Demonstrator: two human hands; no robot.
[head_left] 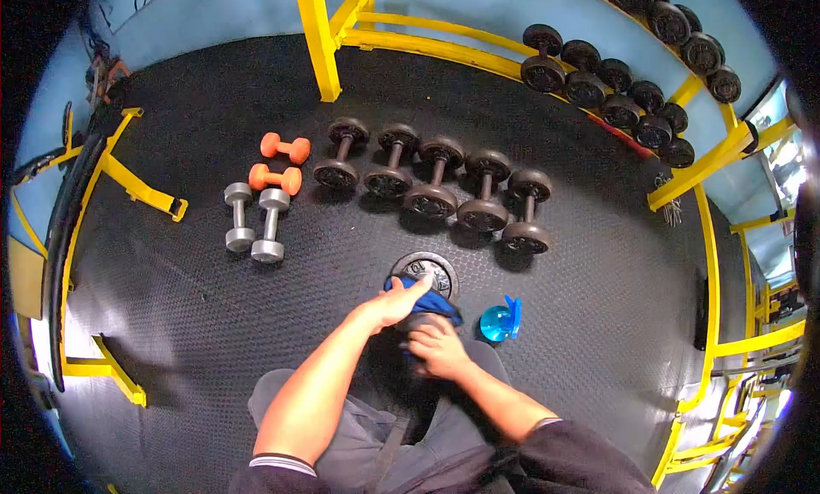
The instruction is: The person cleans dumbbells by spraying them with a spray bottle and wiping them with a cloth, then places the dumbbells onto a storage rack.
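Observation:
My left hand (397, 306) is closed over a blue cloth (440, 305), with the thumb side toward the front. The cloth lies against a dark dumbbell (415, 322) held above my lap, mostly hidden by my hands. My right hand (438, 349) is wrapped around this dumbbell below the cloth, its fingers slightly smeared by motion. Just beyond the cloth is a round black weight plate (447, 270) with raised lettering, partly covered by my left hand. A blue spray bottle (495, 323) stands to the right of my right hand.
A row of several dark dumbbells (440, 176) lies ahead on the black rubber floor (342, 225). Two silver dumbbells (271, 225) and two orange dumbbells (278, 179) lie to the left. A yellow rack (453, 60) with more dumbbells stands behind; a yellow-framed bench (128, 182) is at left.

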